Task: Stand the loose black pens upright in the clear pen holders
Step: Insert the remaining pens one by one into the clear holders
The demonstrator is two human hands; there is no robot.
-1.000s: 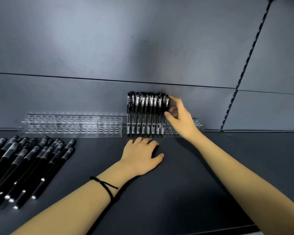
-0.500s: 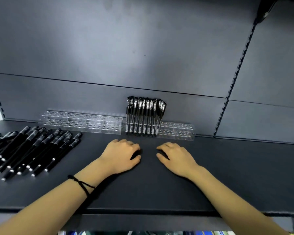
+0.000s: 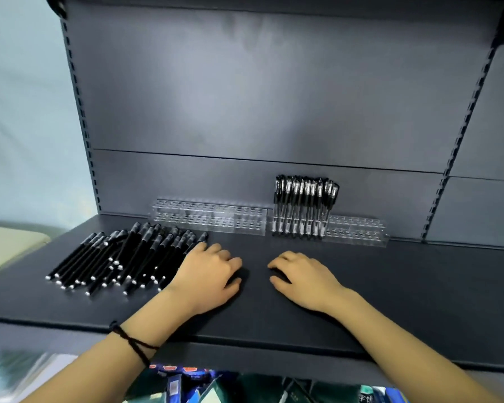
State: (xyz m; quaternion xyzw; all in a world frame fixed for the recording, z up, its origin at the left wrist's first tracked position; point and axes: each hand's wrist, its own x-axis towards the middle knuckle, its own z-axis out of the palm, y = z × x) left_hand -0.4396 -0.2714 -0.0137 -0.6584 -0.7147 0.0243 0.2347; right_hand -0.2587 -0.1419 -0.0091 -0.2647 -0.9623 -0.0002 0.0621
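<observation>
Loose pens (image 3: 128,260) heaped just left of left hand (image 3: 207,274), slanting toward shelf (image 3: 390,286) rear edge; right hand (image 3: 303,277) farther; both hands relaxed, palms down, holding nothing

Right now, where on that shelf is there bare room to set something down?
Bare shelf lies right of the right hand, before the right pen holder. A narrow strip lies between the hands. Crowded: loose pens beside the left hand.

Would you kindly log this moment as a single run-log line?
left hand: open, beside loose pens | right hand: open, on shelf | right holder: partly filled | left holder: empty
</observation>
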